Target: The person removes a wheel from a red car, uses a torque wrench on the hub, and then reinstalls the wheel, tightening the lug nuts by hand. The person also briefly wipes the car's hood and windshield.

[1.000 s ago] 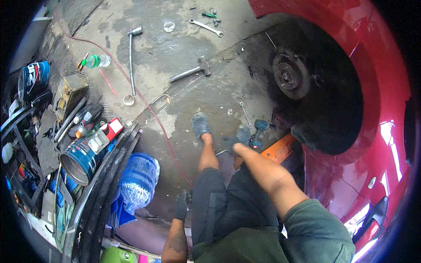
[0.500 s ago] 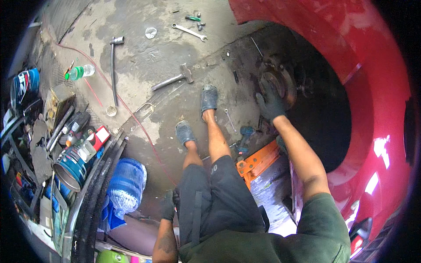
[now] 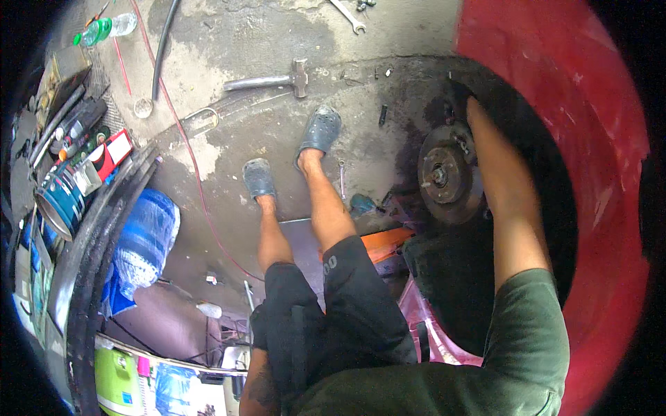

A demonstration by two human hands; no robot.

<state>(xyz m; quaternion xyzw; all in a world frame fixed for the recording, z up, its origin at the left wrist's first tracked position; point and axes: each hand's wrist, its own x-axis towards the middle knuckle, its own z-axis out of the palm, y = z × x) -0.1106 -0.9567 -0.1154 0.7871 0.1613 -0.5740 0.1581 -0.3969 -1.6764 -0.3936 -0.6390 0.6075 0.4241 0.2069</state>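
The red car fills my right side, its dark wheel well surrounding the brake disc, which sits bare beside my forearm. A hammer lies on the floor beyond my right shoe. My gloved right hand has moved from in front of the disc to beyond its upper edge, uncovering its face; it is too dark and blurred to tell whether it grips anything. My left hand hangs beside my thigh, fingers hidden, grip impossible to tell. A small wrench lies near that shoe.
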